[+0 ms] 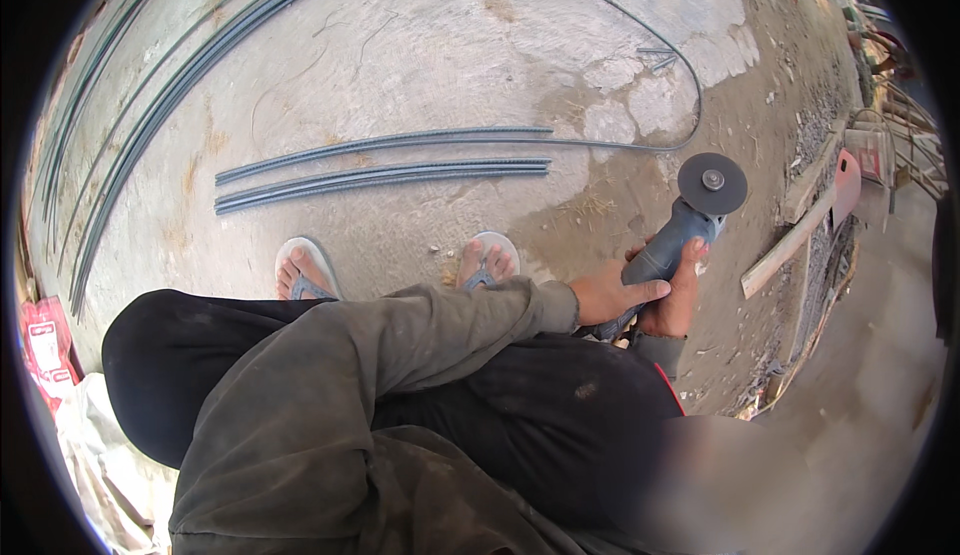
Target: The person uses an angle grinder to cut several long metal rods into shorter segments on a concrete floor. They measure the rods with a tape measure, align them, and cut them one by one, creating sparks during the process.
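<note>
I hold a dark angle grinder [662, 247] with both hands at the right of the head view, its round cutting disc [728, 191] face up at the far end. My left hand [610, 295] reaches across from the left and is closed round the grinder's body. My right hand [678, 285] grips it from the right, thumb up along its side near the head. The grinder is over my dark-trousered leg [520, 395]. Beyond my sandaled feet [300, 273] lie short bundles of ribbed steel bars [380, 172] on the concrete.
Long steel bars [160, 105] curve across the concrete floor [420, 55] at left. A thin bar [697, 95] loops near the disc. A plank [785, 247], pink piece [846, 181] and rubble line the right. A red-printed sack [48, 340] and white sheeting [95, 440] lie at lower left.
</note>
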Motion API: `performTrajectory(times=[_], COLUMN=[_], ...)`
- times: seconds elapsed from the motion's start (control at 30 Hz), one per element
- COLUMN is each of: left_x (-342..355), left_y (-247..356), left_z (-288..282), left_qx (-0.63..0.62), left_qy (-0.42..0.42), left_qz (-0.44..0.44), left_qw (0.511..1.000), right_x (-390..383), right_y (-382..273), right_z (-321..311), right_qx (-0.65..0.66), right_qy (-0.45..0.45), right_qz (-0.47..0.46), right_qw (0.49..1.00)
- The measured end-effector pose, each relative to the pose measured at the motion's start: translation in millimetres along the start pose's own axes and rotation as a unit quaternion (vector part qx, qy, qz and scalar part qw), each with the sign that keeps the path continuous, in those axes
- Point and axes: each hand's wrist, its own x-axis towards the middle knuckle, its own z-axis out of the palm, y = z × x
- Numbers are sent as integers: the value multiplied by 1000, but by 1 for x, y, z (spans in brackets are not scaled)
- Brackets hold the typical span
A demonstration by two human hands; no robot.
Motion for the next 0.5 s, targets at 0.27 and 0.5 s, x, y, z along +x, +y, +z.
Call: performTrajectory(times=[0.27, 0.5], left_x=[2, -21], left_y=[27, 18], left_z=[-172, -239], left_qx=[617, 626], left_qy=[261, 323], left_qz=[85, -2], left_qw=[738, 710], right_x=[63, 98], right_y=[-8, 40], right_z=[2, 10], right_qx=[-306, -442], right_qy=[-99, -187], right_qz=[-21, -23], right_qw=[946, 877])
